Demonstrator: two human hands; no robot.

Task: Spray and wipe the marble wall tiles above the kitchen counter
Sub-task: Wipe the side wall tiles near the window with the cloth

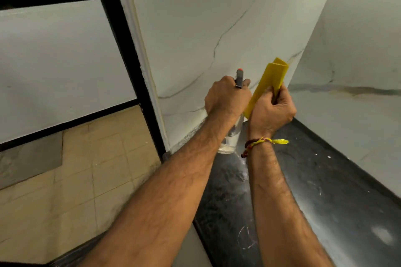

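Observation:
My left hand (225, 97) grips the neck of a clear spray bottle (231, 136), its grey trigger head with a red nozzle tip pointing at the white marble wall tiles (217, 17) ahead. The bottle hangs just above the black counter (325, 180). Beside it, my right hand (272, 110) holds a folded yellow cloth (271, 78) upright, close to the wall's corner. A second marble wall (358, 71) runs along the right side of the counter.
A black door frame (134, 60) stands left of the marble wall. Beyond it lie beige floor tiles (86, 169) and a white wall. The dark counter carries white smudges and ring marks. A braided thread band circles my right wrist.

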